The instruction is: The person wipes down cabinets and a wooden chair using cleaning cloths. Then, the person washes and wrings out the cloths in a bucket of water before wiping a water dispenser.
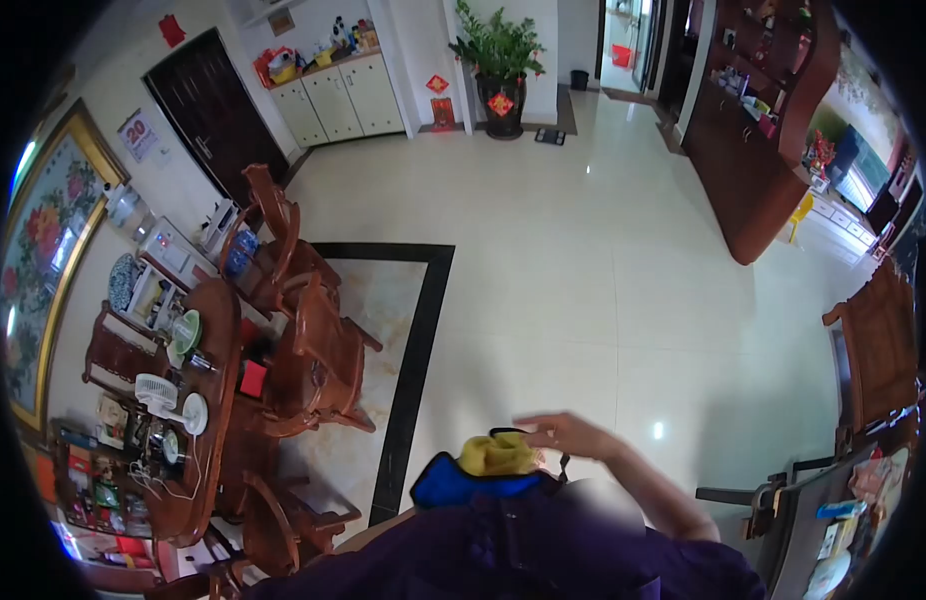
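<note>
A blue item with black edging (473, 487) lies close against the purple clothing at the bottom centre. Bunched yellow cloth (498, 455) shows at its top. Reaching in from the right, my right hand (565, 434) is beside the yellow cloth, its visible fingers stretched out to the left and apart. I cannot make out anything held in it. Only a sliver of my left forearm (383, 527) shows below the blue item; my left hand is hidden behind that item or the clothing.
Carved wooden chairs (328, 350) surround a long wooden table (218, 385) on the left, with fans and dishes on it. A potted plant (501, 105) stands at the far wall. Right are a curved brown cabinet (743, 170), a wooden seat (878, 340) and a cluttered dark surface (798, 530).
</note>
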{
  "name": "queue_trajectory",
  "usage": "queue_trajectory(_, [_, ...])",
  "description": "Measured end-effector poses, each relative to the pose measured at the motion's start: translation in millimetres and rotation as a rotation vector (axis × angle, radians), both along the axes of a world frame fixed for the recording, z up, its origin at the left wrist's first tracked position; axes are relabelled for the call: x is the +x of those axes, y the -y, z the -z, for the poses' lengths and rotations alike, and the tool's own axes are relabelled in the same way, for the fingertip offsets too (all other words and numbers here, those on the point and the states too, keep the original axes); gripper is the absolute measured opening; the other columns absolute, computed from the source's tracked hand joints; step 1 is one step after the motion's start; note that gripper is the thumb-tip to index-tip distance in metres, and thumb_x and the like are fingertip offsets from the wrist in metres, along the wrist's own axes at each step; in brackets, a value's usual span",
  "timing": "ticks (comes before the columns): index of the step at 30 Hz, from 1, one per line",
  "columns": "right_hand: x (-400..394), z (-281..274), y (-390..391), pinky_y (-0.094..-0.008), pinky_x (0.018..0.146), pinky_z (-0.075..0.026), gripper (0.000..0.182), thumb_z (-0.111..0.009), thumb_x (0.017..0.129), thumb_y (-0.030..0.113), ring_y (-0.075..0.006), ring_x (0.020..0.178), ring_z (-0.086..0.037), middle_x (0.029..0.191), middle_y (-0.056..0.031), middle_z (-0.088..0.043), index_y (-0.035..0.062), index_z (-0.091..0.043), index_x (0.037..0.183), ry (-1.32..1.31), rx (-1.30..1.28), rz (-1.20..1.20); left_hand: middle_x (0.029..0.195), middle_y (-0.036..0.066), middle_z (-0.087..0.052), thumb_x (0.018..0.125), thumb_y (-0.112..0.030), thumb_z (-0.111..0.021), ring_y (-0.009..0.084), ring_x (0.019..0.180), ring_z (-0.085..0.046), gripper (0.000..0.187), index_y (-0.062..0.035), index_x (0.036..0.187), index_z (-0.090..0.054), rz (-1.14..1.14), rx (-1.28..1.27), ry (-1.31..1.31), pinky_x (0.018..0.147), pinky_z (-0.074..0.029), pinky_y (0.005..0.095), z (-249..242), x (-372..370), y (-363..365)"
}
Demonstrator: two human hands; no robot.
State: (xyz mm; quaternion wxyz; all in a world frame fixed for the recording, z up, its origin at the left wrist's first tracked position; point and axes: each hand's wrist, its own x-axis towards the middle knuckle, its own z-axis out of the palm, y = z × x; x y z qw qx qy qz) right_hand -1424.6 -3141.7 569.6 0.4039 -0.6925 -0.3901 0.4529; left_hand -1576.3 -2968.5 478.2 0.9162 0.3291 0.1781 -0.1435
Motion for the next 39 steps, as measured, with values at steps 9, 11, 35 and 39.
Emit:
queue_trajectory(9, [159,-183,-132,-0.0553,0.111,-0.025,0.107,-0.035,0.083,0.08,-0.0395,0.144,-0.019,0.152,-0.03,-0.022,-0.0104,-0.036,0.142,-0.629,1.242,-0.768,0.111,0.006,-0.058,0.086,-0.014,-0.063,0.0195,0.105,-0.054,0.042,-0.0074,0.126,-0.052,-0.126,0.022,0.056,0.09,-0.045,0.0328,-6,188,-66])
queue_trajectory(11, [201,-177,-163,-0.0551,0.111,-0.026,0.106,-0.036,0.083,0.079,-0.0395,0.144,-0.02,0.152,-0.0298,-0.023,-0.0101,-0.036,0.142,-0.651,1.271,-0.785,0.112,0.006,-0.058,0.086,-0.014,-0.063,0.02,0.105,-0.054,0.043,-0.0073,0.126,-0.052,-0.147,0.02,0.052,0.09,-0.045,0.033,2,220,-97])
queue_trajectory(35, [644,-155,-662,-0.0531,0.108,-0.032,0.097,-0.059,0.079,0.065,-0.0387,0.14,-0.029,0.149,-0.027,-0.03,-0.0066,-0.038,0.141,-0.874,1.208,-0.988,0.113,0.009,-0.058,0.082,-0.016,-0.065,0.0255,0.107,-0.055,0.049,-0.0066,0.127,-0.051,-0.206,-0.019,0.113,0.091,-0.045,0.0358,30,653,-523])
queue_trajectory(39, [708,-167,-754,-0.0527,0.107,-0.033,0.096,-0.062,0.078,0.063,-0.0386,0.139,-0.03,0.149,-0.0265,-0.032,-0.006,-0.038,0.141,-0.966,1.222,-1.051,0.113,0.01,-0.058,0.081,-0.016,-0.065,0.0265,0.107,-0.055,0.05,-0.0065,0.128,-0.051,-0.141,0.023,0.138,0.092,-0.045,0.0362,4,710,-609])
